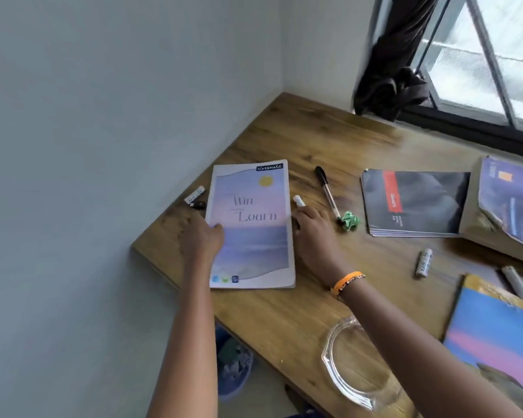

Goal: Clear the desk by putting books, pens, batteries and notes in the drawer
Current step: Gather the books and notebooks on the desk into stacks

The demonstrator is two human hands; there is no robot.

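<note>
Two hands bracket the notebook (251, 224), a thin soft-cover exercise book that lies flat at the far left of the tabletop (284, 315), close to the wall and the left edge. The left hand (201, 236) rests at the book's left edge with the thumb over the cover; whether the fingers curl under the edge cannot be told, as they lie beneath the hand. The right hand (313, 233) sits just beside the right edge with the fingers curled down against the wood, and whether they grip anything cannot be told; a white battery (299, 200) lies just beyond its knuckles. Judged by its thinness and the slightly lifted near right corner, the notebook is light and flexible; it is likely to sag if lifted by one corner, and its glossy cover may slide on the smooth wood. A sound hold is along both long edges, or thumb on top and fingers beneath the spine side, after sliding the book over the tabletop edge. Other task items lie well apart to the right: a pen (328, 193), a second battery (423, 262), a dark booklet stack (414, 203) and a green crumpled note (349, 220). No drawer is in view.
</note>
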